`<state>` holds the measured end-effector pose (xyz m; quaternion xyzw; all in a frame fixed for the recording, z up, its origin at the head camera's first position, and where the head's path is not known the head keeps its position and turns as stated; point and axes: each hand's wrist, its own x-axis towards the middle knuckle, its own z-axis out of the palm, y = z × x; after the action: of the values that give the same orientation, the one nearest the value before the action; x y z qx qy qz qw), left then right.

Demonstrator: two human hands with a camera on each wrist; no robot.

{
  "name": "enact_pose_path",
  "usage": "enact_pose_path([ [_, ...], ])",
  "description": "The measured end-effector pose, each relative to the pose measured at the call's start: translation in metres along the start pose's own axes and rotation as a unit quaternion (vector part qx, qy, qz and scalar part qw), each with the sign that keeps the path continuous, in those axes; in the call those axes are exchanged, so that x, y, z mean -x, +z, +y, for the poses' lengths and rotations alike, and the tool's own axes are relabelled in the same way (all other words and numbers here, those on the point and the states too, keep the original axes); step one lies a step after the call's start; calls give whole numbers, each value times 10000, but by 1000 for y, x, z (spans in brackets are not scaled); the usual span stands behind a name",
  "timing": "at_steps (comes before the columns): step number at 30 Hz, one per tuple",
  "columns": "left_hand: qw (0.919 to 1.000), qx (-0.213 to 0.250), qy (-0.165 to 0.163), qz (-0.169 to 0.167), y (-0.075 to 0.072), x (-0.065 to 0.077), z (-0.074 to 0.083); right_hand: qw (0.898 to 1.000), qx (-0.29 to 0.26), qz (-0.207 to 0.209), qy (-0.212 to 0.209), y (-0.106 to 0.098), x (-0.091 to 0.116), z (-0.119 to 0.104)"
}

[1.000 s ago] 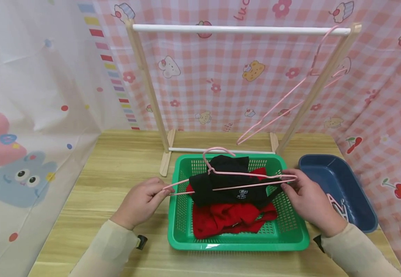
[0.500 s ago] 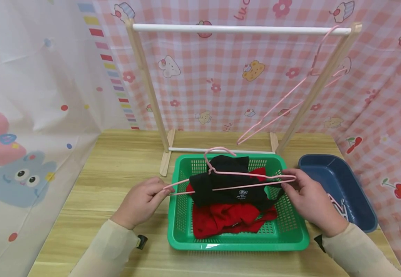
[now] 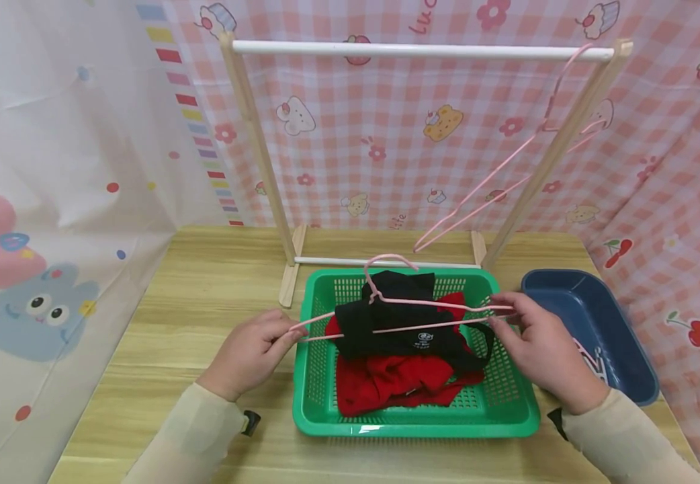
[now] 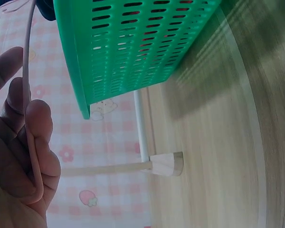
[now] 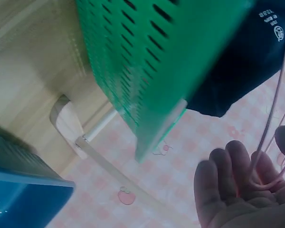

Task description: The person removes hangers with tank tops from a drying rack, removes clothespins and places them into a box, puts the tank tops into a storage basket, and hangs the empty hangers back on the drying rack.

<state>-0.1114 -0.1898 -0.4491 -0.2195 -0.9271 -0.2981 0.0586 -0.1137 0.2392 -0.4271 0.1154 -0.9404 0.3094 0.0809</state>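
A pink clothes hanger (image 3: 441, 305) lies across the green basket, hook pointing up and away. My left hand (image 3: 253, 349) grips its left end between thumb and fingers. At the opposite end, my right hand (image 3: 546, 349) pinches the wire; the right wrist view shows the bent end against the fingers. A black garment (image 3: 398, 343) with a small white print is looped over the hanger's left part. On its right side, a strap (image 3: 488, 346) hangs as a loose loop under the wire. Beneath it in the basket lies red clothing (image 3: 386, 383).
The green basket (image 3: 416, 429) stands on the wooden table (image 3: 205, 289). Behind it rises a drying rack (image 3: 386, 48), with another pink hanger (image 3: 495, 174) hooked near its right post. A dark blue tray (image 3: 622, 336) sits at right, partly covered by my right hand and forearm.
The hanger has shifted slightly right. The black strap at the right, earlier stretched toward my right hand, now droops as a loop. My hands have barely moved.
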Motion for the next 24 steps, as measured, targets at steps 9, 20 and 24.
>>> enact_pose_path([
  [9, 9997, -170, 108, -117, 6, -6, 8, 9981, 154, 91, -596, -5, -4, -13],
  [20, 9991, -303, 134, -283, 14, -13, 23, 9898, 283, 13, -1395, 0, -9, -32],
  [24, 9987, -268, 8, -441, 15, -15, 29, 9870, 385, -49, -1561, 0, -10, -43],
])
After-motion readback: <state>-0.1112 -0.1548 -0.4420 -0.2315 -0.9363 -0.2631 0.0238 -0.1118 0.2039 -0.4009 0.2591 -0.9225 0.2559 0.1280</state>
